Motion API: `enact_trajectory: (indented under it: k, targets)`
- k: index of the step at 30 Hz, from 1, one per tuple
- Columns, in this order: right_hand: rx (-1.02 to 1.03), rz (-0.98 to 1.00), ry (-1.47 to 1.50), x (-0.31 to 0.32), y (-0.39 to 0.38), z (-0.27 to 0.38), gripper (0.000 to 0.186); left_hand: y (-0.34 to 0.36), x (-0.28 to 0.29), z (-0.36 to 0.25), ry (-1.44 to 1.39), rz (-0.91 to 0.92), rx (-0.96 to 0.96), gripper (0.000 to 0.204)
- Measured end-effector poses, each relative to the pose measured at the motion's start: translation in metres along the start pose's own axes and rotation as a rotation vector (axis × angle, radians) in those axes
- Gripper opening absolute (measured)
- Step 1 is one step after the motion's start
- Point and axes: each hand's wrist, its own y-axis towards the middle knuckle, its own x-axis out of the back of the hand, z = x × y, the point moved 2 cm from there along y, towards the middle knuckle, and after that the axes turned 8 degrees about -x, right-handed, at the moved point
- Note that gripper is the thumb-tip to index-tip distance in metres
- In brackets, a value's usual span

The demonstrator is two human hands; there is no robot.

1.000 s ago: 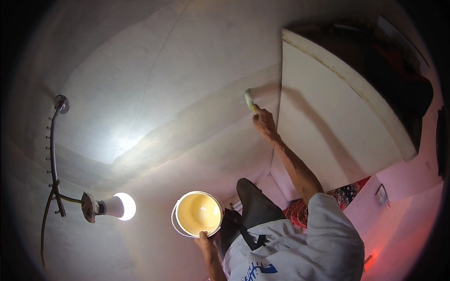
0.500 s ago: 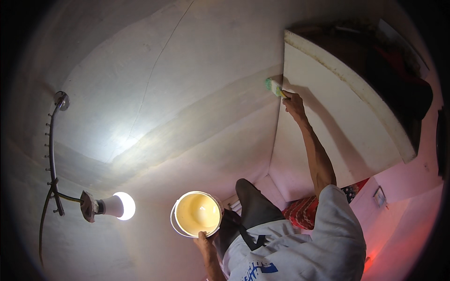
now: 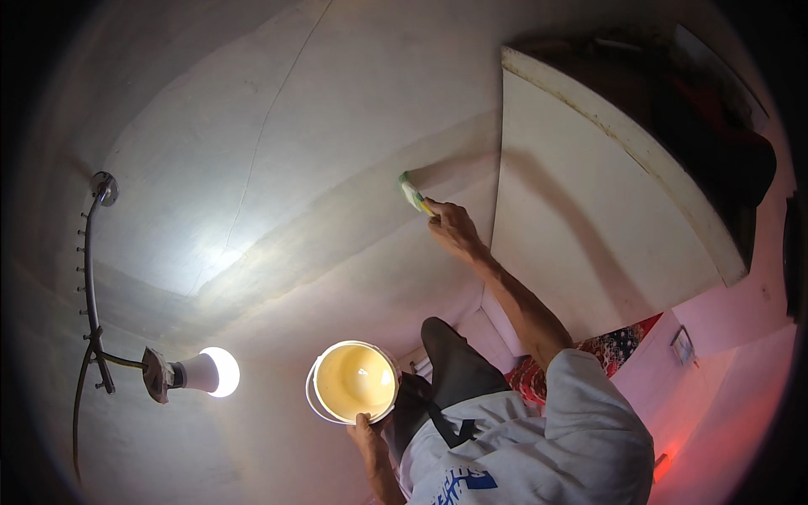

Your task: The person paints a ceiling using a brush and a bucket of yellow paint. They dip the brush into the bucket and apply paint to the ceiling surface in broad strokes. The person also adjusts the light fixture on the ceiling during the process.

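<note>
My right hand (image 3: 455, 229) is closed round the yellow handle of a paintbrush (image 3: 411, 194), arm stretched out in front of me. The brush's green bristles are at the wall (image 3: 353, 160), on a darker, damp-looking band that runs slanting across it. Low in the middle, my left hand (image 3: 364, 433) grips the near rim of a white bucket (image 3: 357, 383). Its thumb lies over the rim; the other fingers are hidden beneath. The bucket tilts toward me, showing a cream-yellow inside with a shiny patch. Its wire handle hangs down on the left side.
A lit bulb (image 3: 220, 372) hangs by a cable from a metal hook rail (image 3: 93, 278) on the left wall. To the right juts a large white panel (image 3: 589, 194) with dark items on top. Red patterned cloth (image 3: 619, 347) lies below it.
My right hand has swept the paintbrush leftward and slightly down along the wall, away from the white panel. The left hand and bucket stay nearly where they were.
</note>
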Motion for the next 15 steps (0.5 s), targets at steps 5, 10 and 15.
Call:
enact_trajectory:
  k: [5, 10, 15]
  targets:
    - [-0.076, -0.004, 0.105, 0.063, 0.024, -0.031, 0.048, 0.005, 0.009, 0.009, 0.027, 0.043, 0.003, 0.043]
    - [-0.232, -0.117, 0.053, 0.098, 0.054, -0.072, 0.047, 0.002, 0.003, 0.002, 0.016, -0.008, 0.036, 0.043]
    - [-0.163, -0.392, -0.031, 0.065, 0.054, -0.103, 0.045, 0.003, 0.001, 0.002, 0.023, 0.021, 0.012, 0.038]
